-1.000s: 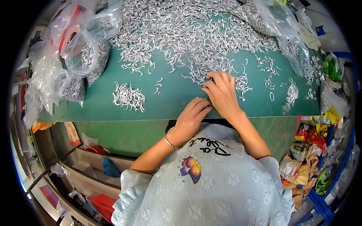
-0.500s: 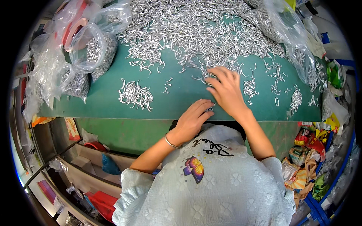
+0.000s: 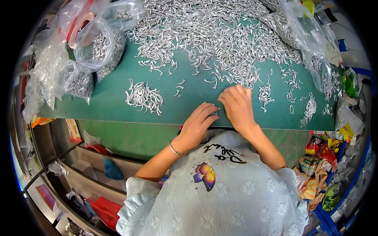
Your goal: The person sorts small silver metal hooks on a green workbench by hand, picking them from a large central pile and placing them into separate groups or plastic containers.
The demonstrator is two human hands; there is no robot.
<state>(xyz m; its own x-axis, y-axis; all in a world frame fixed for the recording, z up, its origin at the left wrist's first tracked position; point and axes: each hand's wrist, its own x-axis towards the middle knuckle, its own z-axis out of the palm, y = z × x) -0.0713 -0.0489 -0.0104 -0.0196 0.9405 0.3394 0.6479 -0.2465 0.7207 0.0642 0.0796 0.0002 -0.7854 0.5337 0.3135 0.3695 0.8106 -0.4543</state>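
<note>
My left hand (image 3: 197, 125) rests at the table's near edge, its fingers curled over a few small curved silver metal pieces (image 3: 214, 113) that show by the fingertips. Just to the right, my right hand (image 3: 239, 108) hangs over the green table (image 3: 189, 94), slightly blurred, with its fingers drawn together and pointing down. Whatever lies between those fingertips is hidden. Beyond both hands spreads a large heap of the same curved metal pieces (image 3: 212, 35). A smaller pile of pieces (image 3: 144, 97) lies to the left of my left hand.
Clear plastic bags of metal pieces (image 3: 104, 49) stand at the left, and another bag (image 3: 315, 51) leans at the far right. Small clusters of pieces (image 3: 265, 94) lie right of my right hand. Below the table's left side is a wooden shelf (image 3: 130, 167); colourful packets (image 3: 309, 163) crowd the right.
My right hand has come back from the heap's near edge toward my left hand, and its spread fingers have drawn together. My left hand stays almost in place.
</note>
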